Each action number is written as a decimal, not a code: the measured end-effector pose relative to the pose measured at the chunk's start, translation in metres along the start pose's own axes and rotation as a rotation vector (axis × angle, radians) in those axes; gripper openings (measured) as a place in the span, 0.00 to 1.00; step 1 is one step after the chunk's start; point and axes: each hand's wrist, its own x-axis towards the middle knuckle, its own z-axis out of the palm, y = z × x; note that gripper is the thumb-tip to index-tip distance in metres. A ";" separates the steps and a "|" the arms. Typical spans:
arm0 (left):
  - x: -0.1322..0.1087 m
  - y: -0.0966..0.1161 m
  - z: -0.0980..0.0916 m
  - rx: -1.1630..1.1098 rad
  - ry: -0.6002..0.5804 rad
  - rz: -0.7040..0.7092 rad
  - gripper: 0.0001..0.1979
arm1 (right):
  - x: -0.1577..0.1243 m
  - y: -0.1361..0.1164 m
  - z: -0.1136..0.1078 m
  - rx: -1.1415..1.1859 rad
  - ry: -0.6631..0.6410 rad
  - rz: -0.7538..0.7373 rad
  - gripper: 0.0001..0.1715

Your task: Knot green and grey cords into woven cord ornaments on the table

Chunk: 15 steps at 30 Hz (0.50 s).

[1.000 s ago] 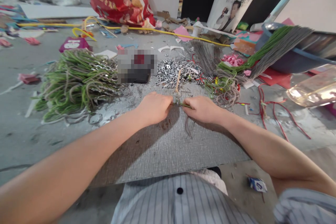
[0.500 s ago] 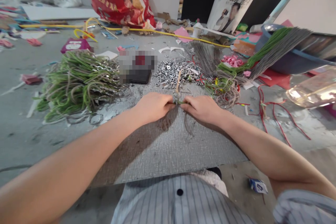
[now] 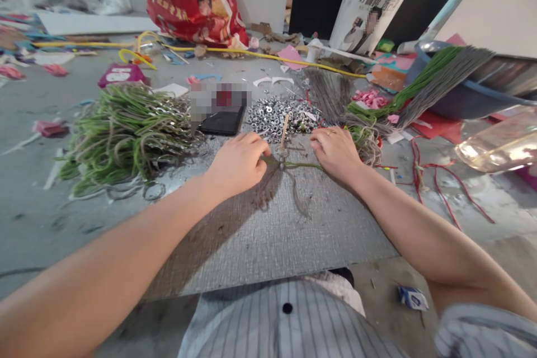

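A thin green cord runs nearly straight sideways through a small metal piece at the middle of the table. My left hand is closed, thumb and forefinger pinching the cord's left part. On the other side my right hand has its fingers curled over the cord's right part; its fingertips are partly hidden. A thin wooden stick rises just behind the metal piece. Loose grey cord ends lie in front of it. Past my hands is a heap of small metal rings.
A pile of green and grey cords lies left, beside a black phone-like object. Right are more cords, red strings, a blue basin and a clear bottle. A red bag stands behind.
My hands have moved apart from beside the metal piece, the right one farther, toward the right and slightly away. More of the green cord now shows between them, drawn out straight.
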 end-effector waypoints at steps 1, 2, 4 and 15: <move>0.000 0.000 0.000 -0.007 0.014 0.002 0.13 | 0.001 0.002 0.001 -0.006 -0.004 0.012 0.16; -0.001 0.000 0.000 -0.011 0.021 0.001 0.14 | 0.002 0.002 0.002 -0.012 -0.014 0.021 0.16; -0.001 0.001 0.001 -0.015 0.034 -0.001 0.14 | 0.002 0.002 0.002 -0.018 -0.041 0.029 0.17; -0.002 0.003 0.006 0.013 0.075 0.183 0.17 | -0.002 -0.003 -0.003 0.023 -0.014 -0.032 0.15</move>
